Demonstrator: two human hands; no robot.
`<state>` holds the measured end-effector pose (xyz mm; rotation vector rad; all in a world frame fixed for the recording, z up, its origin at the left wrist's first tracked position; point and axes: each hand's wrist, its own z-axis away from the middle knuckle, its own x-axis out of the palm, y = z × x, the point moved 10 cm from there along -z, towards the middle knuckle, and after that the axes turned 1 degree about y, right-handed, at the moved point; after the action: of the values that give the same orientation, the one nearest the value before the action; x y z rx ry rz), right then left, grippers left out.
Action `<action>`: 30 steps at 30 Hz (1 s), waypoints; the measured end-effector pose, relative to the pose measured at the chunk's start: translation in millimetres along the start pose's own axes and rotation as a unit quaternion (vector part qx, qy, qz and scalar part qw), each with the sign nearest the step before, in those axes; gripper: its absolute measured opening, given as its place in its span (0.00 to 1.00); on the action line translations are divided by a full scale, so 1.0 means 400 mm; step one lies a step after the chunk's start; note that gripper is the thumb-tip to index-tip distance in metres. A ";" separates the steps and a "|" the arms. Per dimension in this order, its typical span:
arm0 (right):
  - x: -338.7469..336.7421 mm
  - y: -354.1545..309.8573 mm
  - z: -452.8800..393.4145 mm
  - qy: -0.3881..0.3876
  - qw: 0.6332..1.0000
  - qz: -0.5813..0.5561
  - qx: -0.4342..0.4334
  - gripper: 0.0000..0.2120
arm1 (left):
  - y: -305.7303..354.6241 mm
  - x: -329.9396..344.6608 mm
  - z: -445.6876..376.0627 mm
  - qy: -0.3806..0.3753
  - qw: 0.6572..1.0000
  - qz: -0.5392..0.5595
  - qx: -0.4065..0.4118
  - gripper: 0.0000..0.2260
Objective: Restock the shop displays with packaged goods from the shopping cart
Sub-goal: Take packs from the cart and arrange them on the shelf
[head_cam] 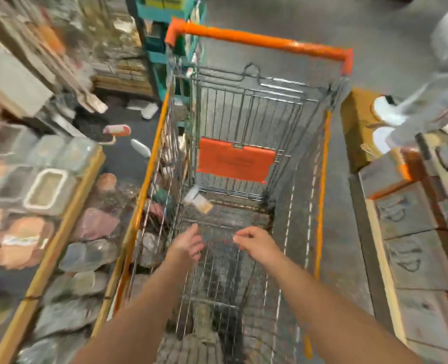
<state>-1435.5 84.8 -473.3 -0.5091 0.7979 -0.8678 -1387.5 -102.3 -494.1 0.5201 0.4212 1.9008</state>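
Our left hand (187,245) and right hand (254,243) reach low in the frame's middle into the cart (320,195), fingers loose, grasping nothing. One small packet (199,202) lies at centre on the wire floor; we judge it light and crinkly, best pinched by an edge

Cart (246,106): silver wire grid, orange handle (259,40), orange seat flap (234,162). Floor (309,19) grey. Display rack (154,59) teal. Left shelf edge (60,219) yellow-tan wood.
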 end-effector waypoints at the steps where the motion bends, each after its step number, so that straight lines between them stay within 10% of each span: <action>1: 0.012 0.013 -0.051 0.001 1.000 -0.014 0.021 0.07 | 0.020 0.000 -0.053 0.013 1.000 0.002 -0.004 0.07; 8: 0.100 0.111 -0.477 -0.009 0.997 -0.009 0.070 0.23 | 0.098 -0.031 -0.503 0.136 0.989 0.062 -0.017 0.24; 11: 0.157 0.138 -0.619 -0.020 0.998 0.001 0.054 0.29 | -0.025 -0.100 -0.763 0.180 0.976 0.106 -0.059 0.51; 21: 0.312 0.187 -0.780 0.045 0.977 0.209 -0.026 0.41 | 0.027 -0.071 -0.815 0.207 0.963 0.163 -0.050 0.19; 30: 0.208 0.313 -0.668 0.155 0.985 0.062 0.030 0.30 | -0.038 -0.107 -0.812 0.229 0.954 0.168 -0.094 0.25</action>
<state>-1554.0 65.2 -755.5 -0.2695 1.0726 -0.8634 -1535.7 -152.3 -782.4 0.0127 0.4642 2.3691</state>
